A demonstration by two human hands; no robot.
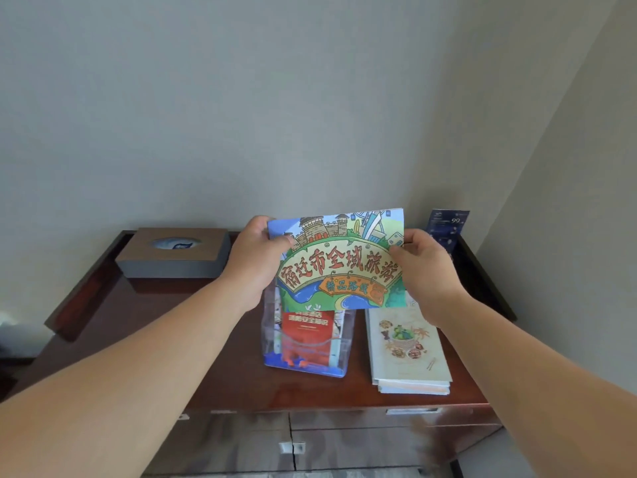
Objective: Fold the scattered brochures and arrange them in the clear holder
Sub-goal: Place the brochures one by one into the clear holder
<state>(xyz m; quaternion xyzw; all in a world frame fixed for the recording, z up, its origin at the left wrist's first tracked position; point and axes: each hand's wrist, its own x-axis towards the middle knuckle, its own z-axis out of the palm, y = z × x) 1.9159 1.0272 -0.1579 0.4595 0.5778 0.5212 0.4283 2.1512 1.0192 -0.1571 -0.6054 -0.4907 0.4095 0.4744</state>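
Observation:
A colourful folded brochure with a cartoon town and large red characters is held up in the air above the clear holder. My left hand grips its left edge and my right hand pinches its right edge. The clear holder stands on the dark wooden cabinet top and holds a red brochure with other leaflets behind it. The raised brochure hides the holder's top. Right of the holder lies a stack of pale brochures with food pictures.
A grey and brown tissue box sits at the back left of the cabinet. A dark blue card stands at the back right by the wall corner. Drawers run below the front edge.

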